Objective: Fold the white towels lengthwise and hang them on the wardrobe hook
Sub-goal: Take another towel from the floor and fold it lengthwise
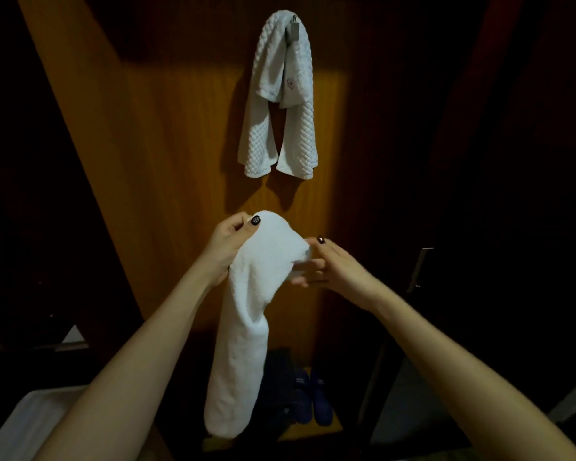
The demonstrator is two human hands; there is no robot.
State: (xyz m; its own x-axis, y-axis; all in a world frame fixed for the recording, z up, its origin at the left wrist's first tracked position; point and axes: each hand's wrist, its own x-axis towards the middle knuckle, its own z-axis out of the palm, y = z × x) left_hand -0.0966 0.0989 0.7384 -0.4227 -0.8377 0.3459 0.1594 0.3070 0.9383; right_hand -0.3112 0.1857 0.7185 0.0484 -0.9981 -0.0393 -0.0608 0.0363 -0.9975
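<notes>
So the plain towel (246, 327) is in the air between both hands, well below the hook (295, 28) and a bit left of it. It looks folded into a long narrow strip, with the top bent over like a hump and the long end dangling down towards the floor.

The left hand (228, 247) has its fingers (246, 226) curled round the top of that hump, thumb on top. My guess is that's what keeps the layers from sliding apart. The right hand (336, 267) has the short end: thumb on top, fingers (308, 277) underneath, so it reads as a pinch. It's a bit blurry there, so I can't say how firm it is. Holding it at two spots like that makes sense if you want a ready-made bend to drop over the hook.

Up on the hook there's a quilted towel (263, 138) draped with both ends hanging about level, so it balances, plus a small towel (296, 84) with a pink mark on top of it. So I'd say part of the job is done and this one's next.

The hook looks pretty crowded, so the tricky bit will probably be getting another thick layer on without knocking the others off the wardrobe panel (167, 144). There are dark blue slippers (313, 400) on the floor underneath.
</notes>
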